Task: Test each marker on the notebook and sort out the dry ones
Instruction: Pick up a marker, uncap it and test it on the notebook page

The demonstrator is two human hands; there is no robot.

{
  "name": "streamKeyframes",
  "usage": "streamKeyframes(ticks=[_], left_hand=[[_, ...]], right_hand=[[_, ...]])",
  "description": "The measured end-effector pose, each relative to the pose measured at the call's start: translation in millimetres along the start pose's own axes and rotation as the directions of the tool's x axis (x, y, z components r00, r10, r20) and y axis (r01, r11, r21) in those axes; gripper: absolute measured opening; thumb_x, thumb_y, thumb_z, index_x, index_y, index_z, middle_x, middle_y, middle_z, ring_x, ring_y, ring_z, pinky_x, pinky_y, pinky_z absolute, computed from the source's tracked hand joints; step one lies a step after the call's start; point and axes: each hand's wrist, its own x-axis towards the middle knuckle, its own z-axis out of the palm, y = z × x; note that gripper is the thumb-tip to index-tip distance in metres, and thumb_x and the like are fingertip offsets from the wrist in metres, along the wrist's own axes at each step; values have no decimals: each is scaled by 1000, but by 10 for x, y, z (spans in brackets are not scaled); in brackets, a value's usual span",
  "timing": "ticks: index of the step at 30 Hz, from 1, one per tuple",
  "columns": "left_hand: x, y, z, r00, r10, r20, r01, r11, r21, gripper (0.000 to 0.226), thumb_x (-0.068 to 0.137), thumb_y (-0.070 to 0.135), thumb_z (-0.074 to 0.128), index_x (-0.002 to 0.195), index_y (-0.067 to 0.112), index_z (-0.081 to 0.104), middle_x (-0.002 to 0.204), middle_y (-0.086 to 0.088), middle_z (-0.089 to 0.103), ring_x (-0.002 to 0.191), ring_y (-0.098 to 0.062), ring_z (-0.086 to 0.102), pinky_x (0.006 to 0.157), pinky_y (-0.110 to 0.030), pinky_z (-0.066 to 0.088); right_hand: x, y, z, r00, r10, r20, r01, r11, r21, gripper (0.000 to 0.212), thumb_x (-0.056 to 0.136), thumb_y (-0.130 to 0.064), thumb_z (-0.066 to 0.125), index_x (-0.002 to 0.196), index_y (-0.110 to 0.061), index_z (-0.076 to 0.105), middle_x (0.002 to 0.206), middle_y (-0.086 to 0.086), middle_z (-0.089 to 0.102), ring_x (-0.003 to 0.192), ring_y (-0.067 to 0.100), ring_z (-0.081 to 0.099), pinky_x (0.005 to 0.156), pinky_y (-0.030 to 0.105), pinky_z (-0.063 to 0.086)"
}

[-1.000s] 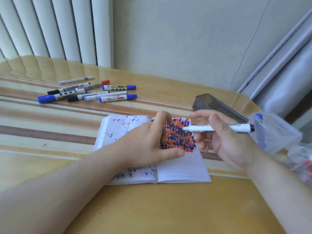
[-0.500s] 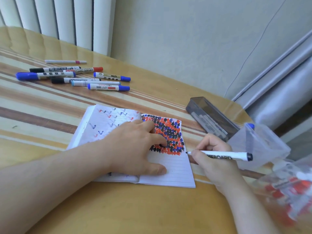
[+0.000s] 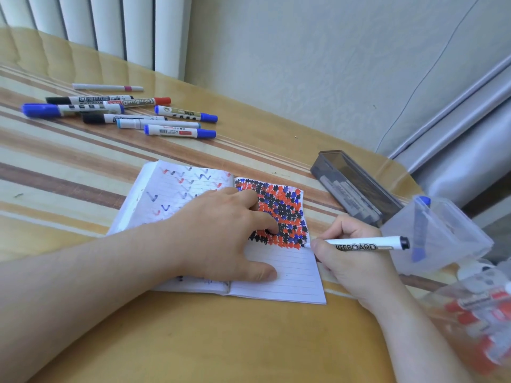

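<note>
Pinching a white whiteboard marker [image 3: 365, 243] between thumb and curled fingers, our right hand [image 3: 349, 261] rests its heel on the table [image 3: 193, 341] just beside the right edge of the open notebook [image 3: 276, 280]. The marker lies nearly level, its tip at the page's right margin, at the lower corner of a dense patch of red, blue and black scribbles; its dark end points right. The barrel reads "WHITEBOARD", though the first letters are hidden behind our thumb, and the tip itself is too small to make out clearly.

Our left hand [image 3: 221, 239] lies on the notebook across the fold, fingers loosely spread, the index fingertip pressing on the scribbled patch and the thumb flat on the blank lined part below. It grips nothing. Its palm covers much of the left page, where red and blue zigzag strokes show above it.

Both forearms reach in from the near edge, the left crossing low from the left.

Well apart, at the far left of the table, a cluster of capped markers [image 3: 124, 114] lies in rough rows. Near the right hand sits a dark plastic case [image 3: 356, 186], open, with markers inside. Beside it a clear plastic box [image 3: 442, 236] holds a blue cap or marker, hard to tell which. At the lower right a blurred clear bag [image 3: 481, 319] shows red shapes, cut off by the frame.
</note>
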Motion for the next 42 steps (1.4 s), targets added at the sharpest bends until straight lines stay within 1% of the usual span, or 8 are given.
streamKeyframes(ticks=[19,23,30,32,34,36,40,42], left_hand=[[1,7,-21,1000,1,19,-2,1000,7,76,73,91,44,139,54,41,112,14,42,109,-13,45,98,-34,43],[-3,15,-33,1000,5,20,-5,1000,6,76,73,92,43,139,54,41,110,14,41,108,-13,45,97,-34,43],[-17,20,-36,1000,8,28,-8,1000,16,74,75,90,40,139,53,42,108,14,42,106,-15,45,98,-35,43],[-35,27,-29,1000,12,-6,-12,999,-30,62,84,78,39,139,50,43,107,12,42,104,-17,42,97,-36,42],[-63,9,-11,996,43,-72,-50,993,-107,44,97,40,43,140,46,41,111,9,45,104,-18,41,97,-36,41],[-69,-21,1,992,50,-114,-74,973,-219,64,93,1,44,140,43,36,122,9,44,111,-14,43,96,-30,41],[-16,-58,-95,967,-101,-233,-18,889,-458,50,93,11,69,122,38,38,109,18,52,98,1,52,80,-18,43],[11,-90,-98,963,-135,-231,-3,859,-512,52,86,17,78,117,36,41,98,19,62,91,0,60,78,-20,48]], right_hand=[[-7,-41,-12,1000,-13,-5,13,1000,-8,26,83,-6,78,67,-10,57,57,16,57,50,15,41,47,26,34],[-6,-32,-22,1000,-17,12,17,1000,-15,29,82,-3,79,65,-10,57,53,2,54,49,11,39,46,23,32],[2,-14,-22,1000,-5,9,5,1000,-5,28,82,-5,78,68,-9,55,55,5,53,49,13,37,46,25,31],[5,-16,-34,1000,1,20,-1,1000,4,28,82,0,76,66,-8,54,54,2,51,48,11,36,46,24,30],[7,-17,-40,1000,-20,7,19,998,62,31,83,3,75,64,-10,54,53,0,51,47,10,37,47,23,31],[3,-37,-53,997,-70,-38,76,979,190,32,85,6,75,67,-15,59,56,1,53,50,10,41,49,22,34],[-42,-98,-82,987,-157,34,119,858,499,15,77,-18,86,83,-21,72,67,-1,60,52,10,45,46,18,37],[-50,-102,-96,975,-141,172,16,813,582,44,67,-46,91,97,-16,78,72,6,63,55,15,46,47,21,35]])
